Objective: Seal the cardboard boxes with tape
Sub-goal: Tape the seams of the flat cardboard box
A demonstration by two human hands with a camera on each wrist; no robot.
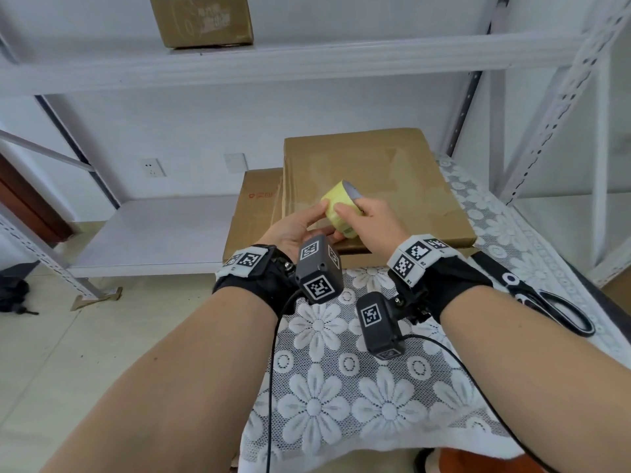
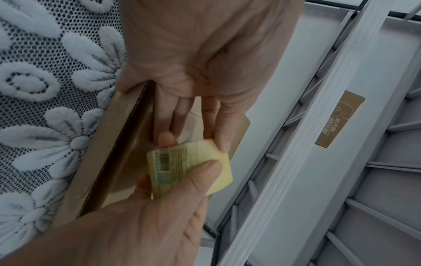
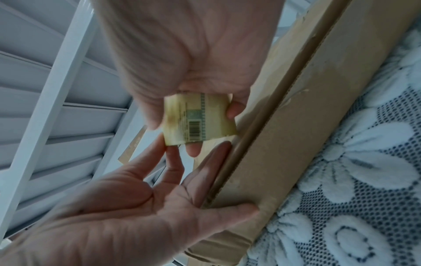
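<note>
A yellowish tape roll [image 1: 341, 209] is held just above the near edge of a flat cardboard box [image 1: 392, 165] lying on the table. My right hand [image 1: 370, 216] grips the roll, thumb on its printed outer face [image 2: 200, 171] and fingers curled round the far side [image 3: 200, 120]. My left hand [image 1: 293, 227] is at the roll's left side, palm open [image 3: 136, 207], with straight fingertips touching the roll's edge [image 2: 221, 144]. The box's near edge shows a slit between its layers [image 2: 127, 144]. No loose strip of tape is visible.
A second flattened box [image 1: 252, 213] lies under the first, sticking out to the left. Black scissors [image 1: 546, 302] lie on the lace tablecloth [image 1: 341, 404] at my right. Another carton [image 1: 201, 22] stands on the upper shelf. White shelf posts [image 1: 546, 114] rise at the right.
</note>
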